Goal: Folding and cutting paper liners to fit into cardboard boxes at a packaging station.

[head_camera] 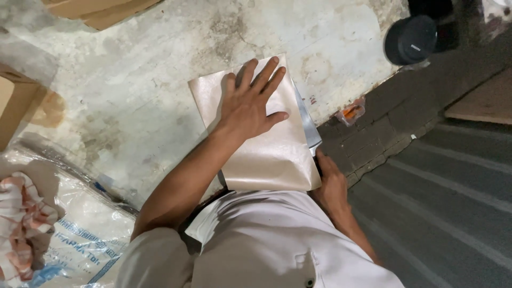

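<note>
The person's left hand [249,104] lies flat on a stack of tan paper [266,144], fingers [265,74] spread wide and pressing down, holding nothing. The paper sits on a stained, pale concrete surface [133,90], its near edge just in front of the person's white shirt [266,245]. Along the right edge of the paper runs a long knife blade [308,125], touching or just beside that edge. The right hand [330,184] is at the near right corner of the paper, its fingers closed around what appears to be the knife's handle, though the handle itself is hidden.

Left of the paper lies a clear plastic bag [80,234] with a striped cloth [21,224] on it. Up and to the right of the paper sits a dark round cap [410,40], well apart, and a small orange wrapper [350,112] lies just right of the blade.

The risk seems to lie in the blade's closeness to the left thumb, which points toward the paper's right edge: if the knife slips or rides up, it could meet the thumb. If the flat hand eases its pressure, the sheets could shift and the cut wander. The blade could also catch on the rough concrete.
</note>
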